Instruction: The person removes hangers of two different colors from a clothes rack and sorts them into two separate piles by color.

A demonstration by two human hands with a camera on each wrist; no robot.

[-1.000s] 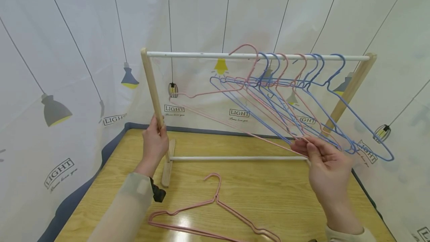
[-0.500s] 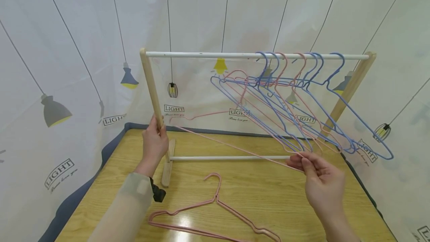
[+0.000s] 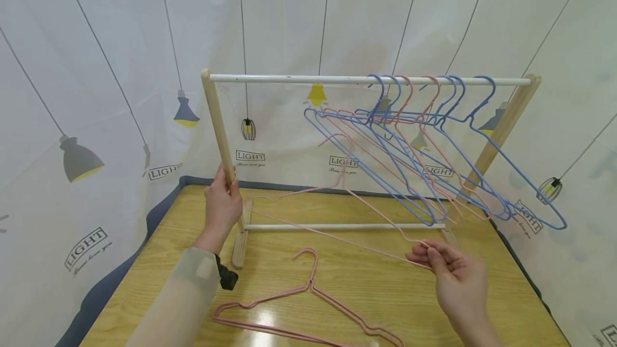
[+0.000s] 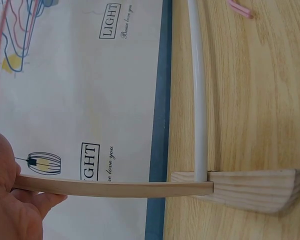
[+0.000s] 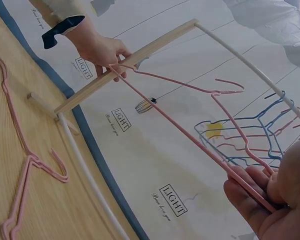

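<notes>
My left hand point(image 3: 223, 205) grips the left wooden post point(image 3: 219, 127) of a clothes rack; the left wrist view shows fingers on both sides of that post. With fingers and thumb, my right hand point(image 3: 455, 277) pinches the right end of a pink hanger point(image 3: 368, 205). That hanger is off the rack, its hook below the white top rail point(image 3: 289, 78). In the right wrist view the held hanger point(image 5: 185, 132) stretches across from my fingers. Several blue and pink hangers point(image 3: 501, 146) hang on the right half of the rail.
Pink hangers point(image 3: 308, 283), apparently stacked, lie on the wooden table point(image 3: 159, 283) in front of the rack. A white lower bar point(image 3: 328, 227) joins the rack's feet. Behind stands a white curtain point(image 3: 144, 4) printed with lamps.
My right hand has lifted the pink hanger's hook off the top rail and brought the hanger down and slightly left, toward me. My left hand stays on the post.
</notes>
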